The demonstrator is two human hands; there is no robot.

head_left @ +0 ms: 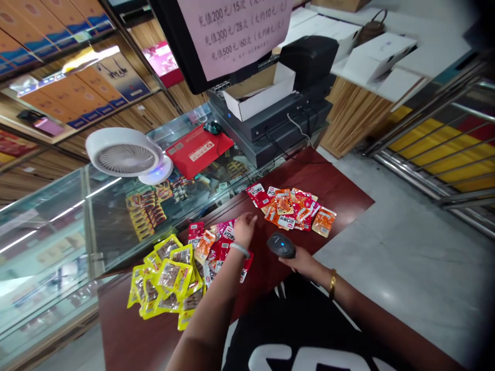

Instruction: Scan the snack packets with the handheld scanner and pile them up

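My right hand (303, 263) grips a dark handheld barcode scanner (281, 245) with a small blue light on its top. The scanner hangs over the front edge of the red-brown table (263, 286). My left hand (245, 231), fingers loosely curled and slightly apart, is above the right edge of a pile of red and orange snack packets (222, 246). Nothing shows between its fingers. Beyond the scanner lies a second heap of red, orange and white snack packets (294, 208). Yellow snack packets (170, 275) with clear windows are heaped at the left.
A glass display counter (112, 219) runs behind the table, carrying a white fan (127, 154), a red mat (197, 154) and a computer mouse (212, 128). A dark register unit (266, 123) bears an open white box (266, 95). Metal railings (436, 170) stand at the right.
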